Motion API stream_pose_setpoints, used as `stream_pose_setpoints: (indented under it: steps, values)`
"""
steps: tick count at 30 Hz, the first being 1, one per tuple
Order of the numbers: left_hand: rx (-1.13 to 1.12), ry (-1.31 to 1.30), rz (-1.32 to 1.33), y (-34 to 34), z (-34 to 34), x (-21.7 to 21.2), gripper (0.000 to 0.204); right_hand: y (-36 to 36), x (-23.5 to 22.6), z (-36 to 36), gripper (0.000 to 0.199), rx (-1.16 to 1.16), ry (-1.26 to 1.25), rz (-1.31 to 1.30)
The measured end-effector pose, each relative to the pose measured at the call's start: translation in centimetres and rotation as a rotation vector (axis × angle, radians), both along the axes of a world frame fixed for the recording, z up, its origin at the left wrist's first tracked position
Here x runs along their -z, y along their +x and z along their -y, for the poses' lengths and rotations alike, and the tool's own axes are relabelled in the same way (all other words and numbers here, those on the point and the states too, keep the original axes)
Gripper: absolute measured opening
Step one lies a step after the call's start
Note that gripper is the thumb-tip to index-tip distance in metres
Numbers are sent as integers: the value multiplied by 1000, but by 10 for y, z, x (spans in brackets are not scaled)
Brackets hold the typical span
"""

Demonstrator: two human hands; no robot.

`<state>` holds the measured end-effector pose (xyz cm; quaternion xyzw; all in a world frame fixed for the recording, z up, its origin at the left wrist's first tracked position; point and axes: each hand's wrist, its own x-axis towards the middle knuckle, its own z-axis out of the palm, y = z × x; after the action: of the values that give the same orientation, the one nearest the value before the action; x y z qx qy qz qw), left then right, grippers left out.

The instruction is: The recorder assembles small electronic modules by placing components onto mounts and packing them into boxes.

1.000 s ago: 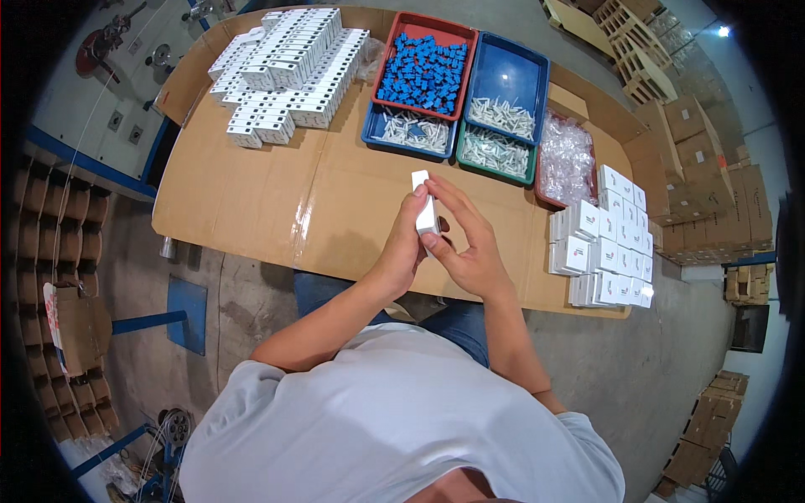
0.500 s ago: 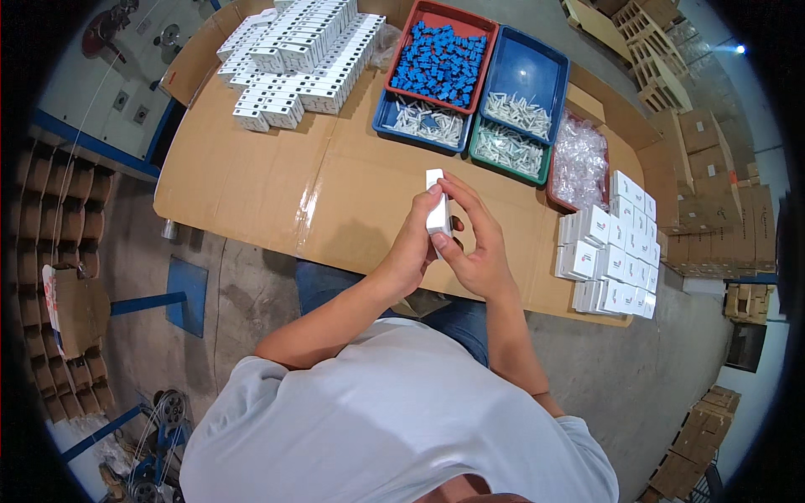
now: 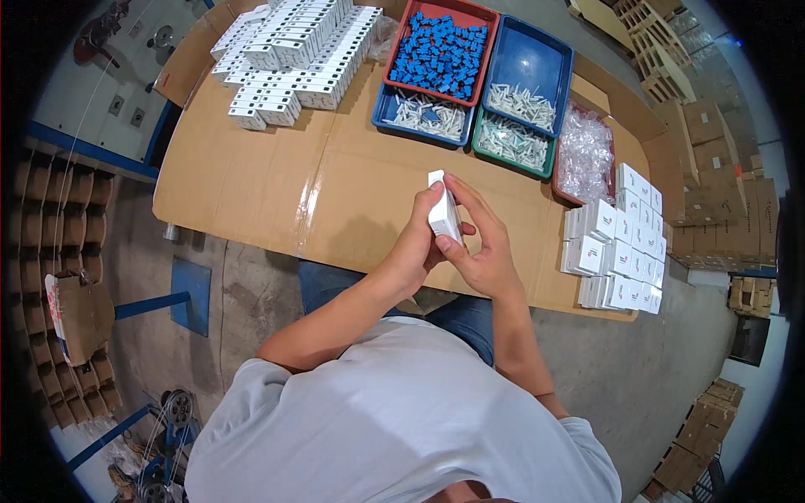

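Holding one small white box (image 3: 444, 215) upright between left hand (image 3: 417, 241) and right hand (image 3: 482, 251), both closed on it. Finished boxes (image 3: 616, 243) stacked right of the hands; unfilled white pieces (image 3: 289, 46) remain far left on the worktop (image 3: 277, 184).

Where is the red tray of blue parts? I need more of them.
In the head view, the red tray sits at the table's far edge, right of centre, between the white box rows and the blue tray.
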<state>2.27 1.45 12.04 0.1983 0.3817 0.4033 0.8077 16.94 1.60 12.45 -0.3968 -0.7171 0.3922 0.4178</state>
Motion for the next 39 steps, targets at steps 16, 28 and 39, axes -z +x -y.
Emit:
stream_pose_setpoints:
  steps: [16, 28, 39]
  values:
    - [-113, -33, 46, 4, 9, 27, 59, -6, 7, 5, 65, 43, 64, -11]
    - [-196, -35, 48, 2, 15, 21, 53, -12, 21, 8, 81, 63, -57, -162]
    - [-219, 97, -39, 2, 14, 29, 55, -7, 29, 6, 86, 10, 3, -79]
